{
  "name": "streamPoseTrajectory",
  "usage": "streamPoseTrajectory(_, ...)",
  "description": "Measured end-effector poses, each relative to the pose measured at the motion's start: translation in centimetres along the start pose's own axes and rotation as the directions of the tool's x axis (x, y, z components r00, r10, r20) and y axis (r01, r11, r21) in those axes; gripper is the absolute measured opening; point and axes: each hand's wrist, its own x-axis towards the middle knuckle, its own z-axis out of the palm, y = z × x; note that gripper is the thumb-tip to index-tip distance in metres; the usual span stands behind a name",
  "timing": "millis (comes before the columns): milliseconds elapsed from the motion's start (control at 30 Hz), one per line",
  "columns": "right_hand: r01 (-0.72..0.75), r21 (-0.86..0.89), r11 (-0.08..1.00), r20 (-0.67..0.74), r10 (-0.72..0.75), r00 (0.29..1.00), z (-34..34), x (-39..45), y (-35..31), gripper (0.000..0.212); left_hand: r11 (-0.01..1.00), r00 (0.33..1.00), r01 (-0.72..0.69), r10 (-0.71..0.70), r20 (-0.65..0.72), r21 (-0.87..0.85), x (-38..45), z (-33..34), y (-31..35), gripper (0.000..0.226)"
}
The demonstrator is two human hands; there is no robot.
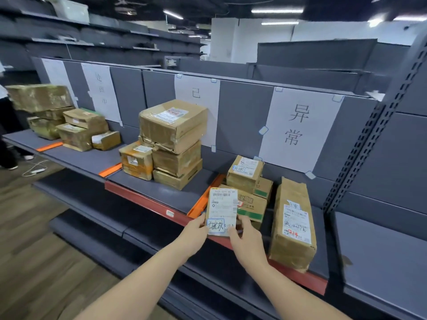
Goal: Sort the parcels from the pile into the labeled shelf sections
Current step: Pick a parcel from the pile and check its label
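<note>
Both hands hold a small flat parcel (222, 210) with a white shipping label, upright in front of the shelf (147, 188). My left hand (193, 235) grips its lower left edge, my right hand (246, 241) its lower right edge. The parcel is level with the orange divider (203, 199), which separates the middle section from the right one. Paper labels (300, 128) hang on the back panel above each section. The right section holds a tall brown parcel (293, 224) and several small boxes (245, 173).
A stack of brown boxes (173, 139) fills the middle section, more boxes (69, 121) lie in the left sections. A person stands at the far left (7, 125). A cable (34, 169) lies on the wooden floor. A lower shelf (97, 204) runs below.
</note>
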Motion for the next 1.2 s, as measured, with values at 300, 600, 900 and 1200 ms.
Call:
streamPoseTrajectory(300, 0.008, -0.022, 1.000, 0.040, -0.007, 0.999, 5.7, 2.5, -3.9, 0.038, 1.000, 1.000, 0.028, -0.028, 0.002, 0.013, 1.7, -6.9, -1.6, 0.045)
streamPoseTrajectory(600, -0.016, 0.022, 1.000, 0.012, 0.016, 1.000, 15.6, 2.9, -11.0, 0.030, 0.998, 0.999, 0.019, -0.021, 0.027, 0.063, 2.5, -18.8, -4.2, 0.046)
streamPoseTrajectory(900, -0.095, 0.056, 0.994, 0.003, 0.095, 0.995, 23.7, 2.4, -15.7, 0.033, 0.996, 0.996, 0.024, -0.031, 0.079, 0.091, 3.4, -27.6, -7.3, 0.047)
streamPoseTrajectory(1200, -0.086, 0.000, 0.996, 0.011, 0.086, 0.996, 27.3, 6.2, -17.5, 0.032, 0.995, 0.994, 0.037, -0.045, 0.097, 0.088, 6.7, -31.6, -8.0, 0.045)
